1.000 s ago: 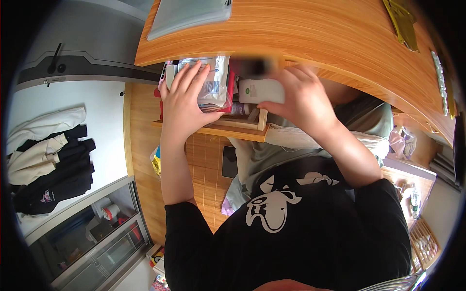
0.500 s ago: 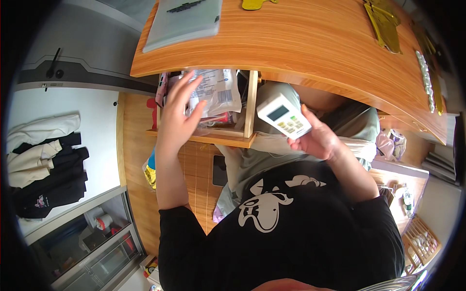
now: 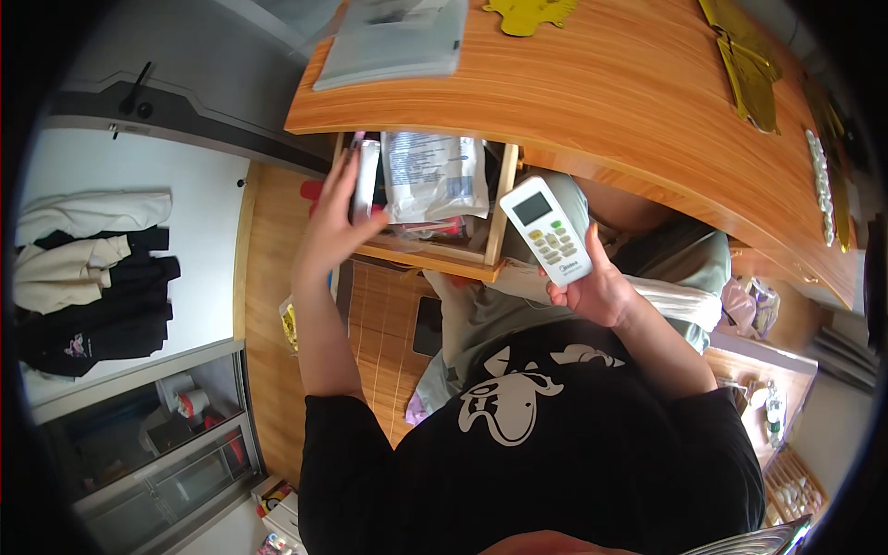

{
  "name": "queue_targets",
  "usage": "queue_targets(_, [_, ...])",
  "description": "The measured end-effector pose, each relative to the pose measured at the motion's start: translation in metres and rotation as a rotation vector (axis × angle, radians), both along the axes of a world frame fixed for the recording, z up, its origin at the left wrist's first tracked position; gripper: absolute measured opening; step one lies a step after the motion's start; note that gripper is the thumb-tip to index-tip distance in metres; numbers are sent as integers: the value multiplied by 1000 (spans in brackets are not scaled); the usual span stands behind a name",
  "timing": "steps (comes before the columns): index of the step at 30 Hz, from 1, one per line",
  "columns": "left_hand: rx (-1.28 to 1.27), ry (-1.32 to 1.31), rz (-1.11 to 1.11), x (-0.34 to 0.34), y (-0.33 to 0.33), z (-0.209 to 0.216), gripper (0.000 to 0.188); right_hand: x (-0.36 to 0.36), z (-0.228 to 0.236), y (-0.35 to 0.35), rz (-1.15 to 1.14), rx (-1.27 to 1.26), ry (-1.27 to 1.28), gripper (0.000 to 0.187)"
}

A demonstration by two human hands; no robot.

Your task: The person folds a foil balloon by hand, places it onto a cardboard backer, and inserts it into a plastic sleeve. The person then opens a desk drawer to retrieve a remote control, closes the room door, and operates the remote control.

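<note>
In my right hand (image 3: pixel 599 289) is a white remote control (image 3: pixel 548 231), its dark screen and several coloured buttons facing up. It is held tilted just right of the pulled-out wooden drawer (image 3: pixel 453 265). My left hand (image 3: pixel 335 220) is at the drawer's left side, fingers stretched and thumb apart. Close by its fingers, a narrow white item (image 3: pixel 367 178) lies along the drawer's left part; whether they touch it I cannot tell. A white printed plastic packet (image 3: pixel 433 176) fills most of the drawer, with small red and clear items partly hidden beneath.
Above the drawer, the wooden desk (image 3: pixel 592 83) bears a clear plastic folder (image 3: pixel 393 46) and yellow foil pieces (image 3: pixel 745 69). A dark door (image 3: pixel 199 83) is at the left, with clothes (image 3: pixel 111 277) hanging below it. A dark flat object (image 3: pixel 427 326) lies below the drawer.
My left hand has moved from over the packet to the drawer's left side, uncovering the packet and the narrow white item. The remote has turned more upright in my right hand.
</note>
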State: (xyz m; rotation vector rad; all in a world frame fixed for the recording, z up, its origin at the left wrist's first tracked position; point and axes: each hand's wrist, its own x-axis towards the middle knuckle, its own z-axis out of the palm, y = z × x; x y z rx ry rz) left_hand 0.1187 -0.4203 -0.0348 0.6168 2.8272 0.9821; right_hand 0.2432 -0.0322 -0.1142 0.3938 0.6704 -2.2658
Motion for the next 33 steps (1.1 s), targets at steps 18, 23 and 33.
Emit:
queue_targets(18, [-35,66,-46,-25,32,7,83,-111,147,-4,29,907,1230,58])
queue_targets(23, [-167,228,20,26,21,10,72,-223,212,-44,-45,1414,1415,56])
queue_targets(33, [301,767,692,78,100,-59,59,-343,167,-104,409,1733,1470,78])
